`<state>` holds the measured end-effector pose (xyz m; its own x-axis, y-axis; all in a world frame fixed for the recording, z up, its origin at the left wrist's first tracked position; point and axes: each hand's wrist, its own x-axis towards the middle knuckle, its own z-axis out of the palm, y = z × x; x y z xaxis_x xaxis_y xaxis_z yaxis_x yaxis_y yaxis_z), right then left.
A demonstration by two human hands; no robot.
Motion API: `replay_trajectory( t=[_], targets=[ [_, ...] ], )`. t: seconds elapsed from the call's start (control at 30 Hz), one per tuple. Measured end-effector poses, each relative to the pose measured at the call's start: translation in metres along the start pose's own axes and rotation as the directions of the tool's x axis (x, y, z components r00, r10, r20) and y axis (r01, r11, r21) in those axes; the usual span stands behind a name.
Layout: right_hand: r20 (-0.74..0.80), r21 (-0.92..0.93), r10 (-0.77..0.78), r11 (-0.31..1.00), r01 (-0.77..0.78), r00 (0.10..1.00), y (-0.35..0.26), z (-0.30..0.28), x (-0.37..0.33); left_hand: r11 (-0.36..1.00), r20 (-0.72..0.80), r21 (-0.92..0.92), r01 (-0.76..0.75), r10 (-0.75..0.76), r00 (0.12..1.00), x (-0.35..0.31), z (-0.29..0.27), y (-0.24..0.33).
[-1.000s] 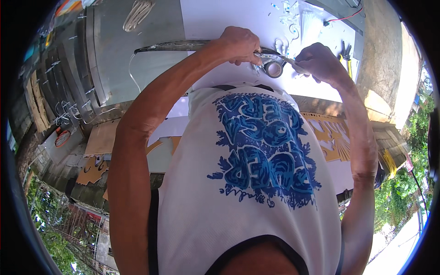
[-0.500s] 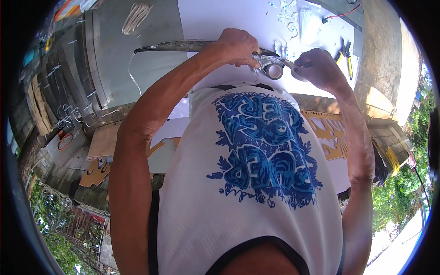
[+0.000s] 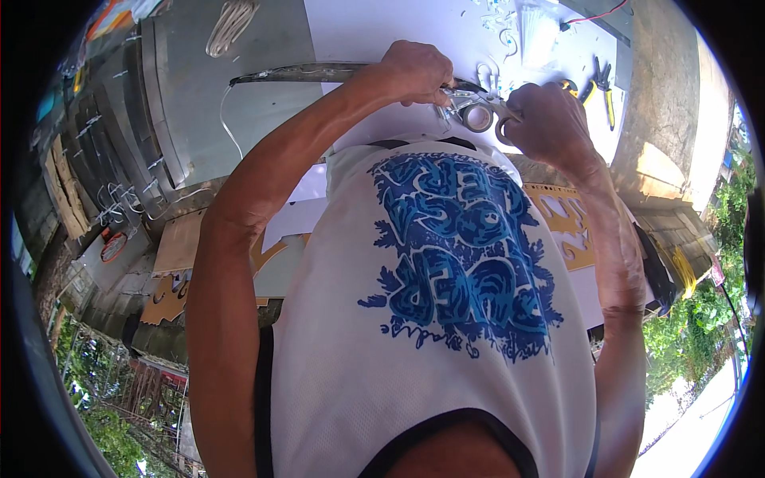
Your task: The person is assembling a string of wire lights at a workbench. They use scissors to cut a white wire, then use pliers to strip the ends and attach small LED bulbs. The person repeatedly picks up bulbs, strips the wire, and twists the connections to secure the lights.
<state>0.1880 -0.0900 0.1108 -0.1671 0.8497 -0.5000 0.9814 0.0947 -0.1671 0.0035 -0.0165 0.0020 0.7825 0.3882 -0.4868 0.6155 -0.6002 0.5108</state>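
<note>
Two hands work close together: the left hand [image 3: 418,73] clamps the dark curved strip [image 3: 311,73] across the table [image 3: 199,111]; the right hand [image 3: 550,123] grips scissors [image 3: 496,105], whose handle loop (beside the tape roll [image 3: 478,119]) now shows clearly, suggesting spread blades.

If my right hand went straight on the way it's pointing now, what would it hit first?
Beyond the scissors in your right hand, probably the roll of tape just left of their handles; depth is hard to judge, so the hand might pass above it.
</note>
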Motion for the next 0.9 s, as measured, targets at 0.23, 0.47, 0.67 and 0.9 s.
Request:
replay_trajectory(
  t=[0.23,0.47,0.67,0.9],
  targets=[
    [-0.047,-0.299,-0.369,0.892,0.340,0.928,0.006,0.007,0.007,0.999,-0.049,0.054,0.002,0.001,0.999,0.011,0.013,-0.004],
    [-0.039,-0.342,-0.507,0.817,0.465,0.861,-0.001,-0.011,0.008,0.998,-0.108,0.057,-0.010,0.016,0.994,0.016,0.023,-0.004],
    [-0.068,-0.202,-0.377,0.912,0.358,0.923,0.018,-0.026,-0.009,1.000,-0.009,-0.001,0.031,-0.031,0.999,0.007,0.009,0.002],
    [0.062,0.081,-0.124,0.990,0.119,0.990,0.016,-0.005,-0.005,0.998,-0.043,0.059,-0.027,0.029,0.999,0.007,0.011,0.001]
  ],
)
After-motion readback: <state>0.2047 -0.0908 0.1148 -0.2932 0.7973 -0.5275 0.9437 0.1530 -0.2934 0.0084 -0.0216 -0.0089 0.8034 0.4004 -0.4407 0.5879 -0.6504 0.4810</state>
